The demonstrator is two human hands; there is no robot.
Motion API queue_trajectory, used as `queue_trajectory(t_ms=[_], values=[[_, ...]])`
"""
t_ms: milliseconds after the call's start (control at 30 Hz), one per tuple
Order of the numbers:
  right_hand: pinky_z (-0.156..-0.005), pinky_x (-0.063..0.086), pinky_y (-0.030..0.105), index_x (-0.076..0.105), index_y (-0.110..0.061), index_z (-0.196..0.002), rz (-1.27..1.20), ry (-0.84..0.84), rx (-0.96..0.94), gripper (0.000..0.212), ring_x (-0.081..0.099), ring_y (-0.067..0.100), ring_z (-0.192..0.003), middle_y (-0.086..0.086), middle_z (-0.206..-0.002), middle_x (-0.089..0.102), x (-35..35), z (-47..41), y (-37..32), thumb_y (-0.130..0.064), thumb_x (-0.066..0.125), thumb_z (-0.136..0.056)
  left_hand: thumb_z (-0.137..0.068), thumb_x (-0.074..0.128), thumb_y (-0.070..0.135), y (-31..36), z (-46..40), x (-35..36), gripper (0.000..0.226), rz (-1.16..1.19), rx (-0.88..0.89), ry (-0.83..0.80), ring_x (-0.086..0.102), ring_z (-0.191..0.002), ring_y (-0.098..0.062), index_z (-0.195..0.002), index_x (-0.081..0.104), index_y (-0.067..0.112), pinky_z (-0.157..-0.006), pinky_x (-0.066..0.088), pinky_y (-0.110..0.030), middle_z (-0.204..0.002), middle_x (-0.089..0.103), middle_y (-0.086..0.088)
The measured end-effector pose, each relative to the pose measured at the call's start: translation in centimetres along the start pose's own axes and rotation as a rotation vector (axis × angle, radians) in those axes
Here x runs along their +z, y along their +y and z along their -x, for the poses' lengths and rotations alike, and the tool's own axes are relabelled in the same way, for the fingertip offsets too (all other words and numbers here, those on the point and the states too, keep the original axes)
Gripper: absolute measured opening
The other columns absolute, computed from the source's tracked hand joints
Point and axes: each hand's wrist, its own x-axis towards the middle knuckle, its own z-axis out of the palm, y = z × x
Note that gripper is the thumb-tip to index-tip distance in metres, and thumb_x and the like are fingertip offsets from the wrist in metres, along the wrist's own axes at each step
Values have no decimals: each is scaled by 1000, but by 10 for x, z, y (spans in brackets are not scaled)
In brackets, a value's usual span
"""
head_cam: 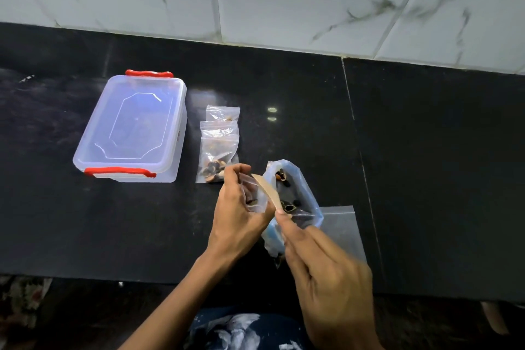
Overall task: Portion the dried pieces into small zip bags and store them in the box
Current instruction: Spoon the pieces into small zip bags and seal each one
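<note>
Two filled zip bags [217, 155] lie on the bench [426, 150] just right of the box [133, 128], lid still on. Third small bag [252, 196] pinched in left hand [238, 216]; right hand [321, 258] grips a tan scoop [268, 193] at its mouth. Source bag [292, 202] right of it still holds pieces. Boxing is left. Open bench far right; near edge close.

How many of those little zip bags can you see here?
3. Two small zip bags lie on the counter right of the box, one behind the other. The left hand holds a third. More may be hidden.
</note>
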Motion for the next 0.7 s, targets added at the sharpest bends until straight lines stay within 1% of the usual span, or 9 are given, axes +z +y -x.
queue_trajectory(t_ms=[133, 200, 267, 333, 400, 500, 567, 600, 700], values=[[-50, 48, 14, 61, -20, -122, -95, 49, 90, 34, 57, 1, -60, -12, -79, 66, 0, 2, -5, -31, 39, -97, -62, 70, 43, 2, 0, -1, 59, -4, 29, -6, 59, -88, -16, -110, 37, 33, -70, 54, -32, -95, 57, 3], [-55, 46, 8, 62, -26, -118, -275, 149, 272, 33, 61, -1, -68, -19, -83, 65, -10, -1, -5, -34, 45, -92, -65, 70, 40, 3, -1, -4, 57, -29, 42, 1, 58, -88, -15, -110, 37, 33, -71, 55, -34, -95, 55, 4], [-56, 44, 11, 67, -33, -105, -402, 231, 531, 25, 58, -3, -67, -21, -76, 63, -19, -5, 10, -38, 45, -94, -67, 71, 37, 4, -2, -8, 56, -31, 43, 7, 58, -87, -13, -111, 37, 30, -72, 55, -31, -94, 54, 6], [-54, 38, 21, 65, -35, -92, -444, 161, 747, 23, 49, 3, -57, -15, -62, 58, -18, -5, 39, -29, 43, -97, -67, 70, 36, 9, -3, -15, 55, 3, 30, 33, 58, -87, -12, -111, 39, 27, -73, 54, -30, -92, 55, 7], [-56, 38, 27, 62, -34, -84, -426, -18, 848, 28, 48, 10, -61, -10, -61, 55, -7, -2, 60, -21, 41, -98, -66, 68, 35, 15, -5, -20, 55, 40, 2, 44, 57, -86, -7, -112, 40, 24, -74, 53, -27, -93, 55, 8], [-76, 45, 31, 56, -38, -100, -33, -384, 791, 28, 54, 13, -92, -6, -101, 58, 5, 3, 68, -39, 27, -99, -65, 65, 29, 28, -6, -26, 55, 109, -29, 27, 53, -79, 1, -112, 40, 20, -69, 48, -13, -91, 51, 8], [-100, 32, 36, 37, -39, -133, 374, -567, 743, 52, 34, 18, -124, 2, -139, 34, -4, -3, 63, -54, 10, -92, -66, 64, 23, 37, -5, -34, 57, 166, -49, -27, 53, -83, -2, -116, 38, 23, -69, 47, -7, -96, 49, 7], [-106, 24, 39, 24, -39, -142, 483, -572, 726, 63, 20, 19, -133, 1, -145, 21, -12, -11, 55, -61, 2, -86, -68, 64, 20, 41, -5, -39, 60, 200, -74, -78, 55, -88, -4, -120, 35, 26, -70, 46, -6, -101, 48, 8], [-107, 15, 35, 26, -48, -138, 253, -448, 531, 74, 7, -1, -128, -19, -136, 18, -29, -37, 32, -80, 0, -77, -63, 62, 4, 48, -5, -52, 83, 414, -222, -249, 59, -92, -8, -127, 23, 38, -73, 50, -14, -114, 46, 7]])
